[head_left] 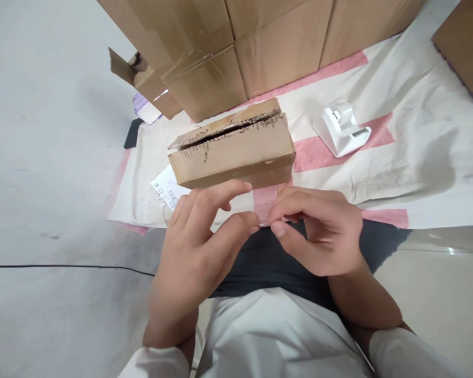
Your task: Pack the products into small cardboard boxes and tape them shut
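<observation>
Both of my hands are raised just this side of a small brown cardboard box point(236, 155). On my left hand point(205, 236), thumb and forefinger are spread apart, and the thumb tip points at the right hand. My right hand point(319, 228) is pinched, thumb against fingertips. A thin pale sliver point(264, 225) shows between the two thumbs, too small to name; whether the left thumb touches it I cannot tell. The box lies behind the hands, a ragged, torn-looking slit running along its top.
A white tape dispenser point(342, 128) stands right of the box on a pink-and-white cloth point(402, 157). Large cartons point(284, 52) are stacked behind. A printed paper point(167, 186) lies partly under the box. To the left are a wall and a black cable point(82, 266).
</observation>
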The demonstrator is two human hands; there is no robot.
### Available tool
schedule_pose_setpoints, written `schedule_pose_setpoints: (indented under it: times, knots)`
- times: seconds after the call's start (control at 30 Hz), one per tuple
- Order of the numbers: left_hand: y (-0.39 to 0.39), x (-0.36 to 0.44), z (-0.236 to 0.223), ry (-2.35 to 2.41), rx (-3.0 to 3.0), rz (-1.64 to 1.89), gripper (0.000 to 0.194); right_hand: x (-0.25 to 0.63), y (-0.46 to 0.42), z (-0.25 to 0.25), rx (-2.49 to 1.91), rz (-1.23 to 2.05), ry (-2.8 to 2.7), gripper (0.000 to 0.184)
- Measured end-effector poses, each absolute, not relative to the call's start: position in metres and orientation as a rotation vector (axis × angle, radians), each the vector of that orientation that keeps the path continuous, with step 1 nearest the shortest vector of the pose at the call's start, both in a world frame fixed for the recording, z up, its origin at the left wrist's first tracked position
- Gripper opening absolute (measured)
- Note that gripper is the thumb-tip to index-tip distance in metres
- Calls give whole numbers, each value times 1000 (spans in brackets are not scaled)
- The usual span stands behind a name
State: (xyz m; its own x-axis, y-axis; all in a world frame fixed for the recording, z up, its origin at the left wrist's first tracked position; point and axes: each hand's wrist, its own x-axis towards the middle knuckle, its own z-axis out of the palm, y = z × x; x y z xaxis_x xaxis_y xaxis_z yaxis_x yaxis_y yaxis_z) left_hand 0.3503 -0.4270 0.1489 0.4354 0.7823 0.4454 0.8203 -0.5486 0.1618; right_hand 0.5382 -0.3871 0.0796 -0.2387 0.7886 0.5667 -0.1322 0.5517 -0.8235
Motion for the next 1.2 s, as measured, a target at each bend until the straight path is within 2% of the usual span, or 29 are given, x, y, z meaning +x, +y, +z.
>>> schedule_pose_setpoints:
  times: [0.17, 0.3, 0.47, 0.57, 0.7, 0.83, 0.93, 1.03, 1.2]
  knots:
    - [-426, 347, 158, -1422, -2662, -546, 16, 542, -386, 84, -585, 1071, -1651, 13]
    - [-425, 345, 160, -1433, -2684, -540, 20, 541, -385, 84, -629, 1150, -1702, 14]
    - [-418, 346, 158, -1447, -2703, -536, 13, 542, -380, 81, -599, 1207, -1675, 13]
    - [-413, 346, 151, -1491, -2713, -560, 8, 543, -375, 78, -591, 1177, -1660, 10]
    - [-407, 348, 138, -1523, -2686, -657, 10, 542, -368, 75, -584, 1069, -1691, 2]
    - [-393, 352, 130, -1471, -2681, -757, 5, 550, -357, 66, -547, 898, -1645, 8]
    - [-368, 344, 126, -1540, -2497, -872, 31, 568, -342, 51, -675, 825, -1542, 11]
    - [-333, 322, 122, -1749, -2412, -755, 51, 585, -323, 32, -819, 838, -1505, 18]
    - [-293, 282, 119, -1879, -2551, -488, 48, 588, -304, 11, -877, 952, -1715, 21]
